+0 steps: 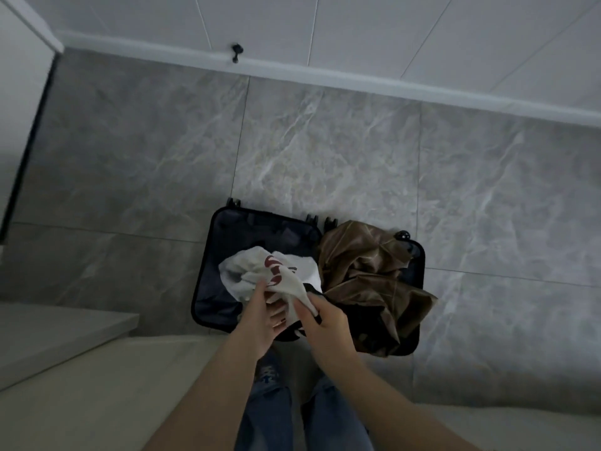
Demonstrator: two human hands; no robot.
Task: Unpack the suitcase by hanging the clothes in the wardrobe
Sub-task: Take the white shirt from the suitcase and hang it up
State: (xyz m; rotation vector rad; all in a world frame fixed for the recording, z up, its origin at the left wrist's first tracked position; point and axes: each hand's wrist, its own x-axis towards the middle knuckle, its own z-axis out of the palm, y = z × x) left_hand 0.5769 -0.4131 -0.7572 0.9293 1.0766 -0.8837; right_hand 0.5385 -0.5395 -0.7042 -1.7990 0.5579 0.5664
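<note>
Suitcase (208,281), dark, lies flat and open on the grey marbled floor tiles (357,157), just below the middle of our view; we see its small wheels along the edge toward 12 o'clock. Its half toward 9 o'clock shows dark lining and, over it, a crumpled white garment (257,271) with a red print. The half toward 3 o'clock holds a rumpled brown garment (364,258), one corner spilling over the rim at 4 o'clock, with some dark cloth under it that we cannot make out. Both hands reach in from 6 o'clock. Left hand (265,315): fingers curled into the white garment's near edge, gripping a bunch of it. Right hand (325,323): thumb and fingers pinching a twisted end of the same white garment, just beside the left hand. Blue jeans (266,408) show below, between the forearms. A white skirting board (325,76) runs along the wall at 12 o'clock, with a small black fitting (236,51) on it. A pale ledge (48,323) sits at 8 o'clock.
</note>
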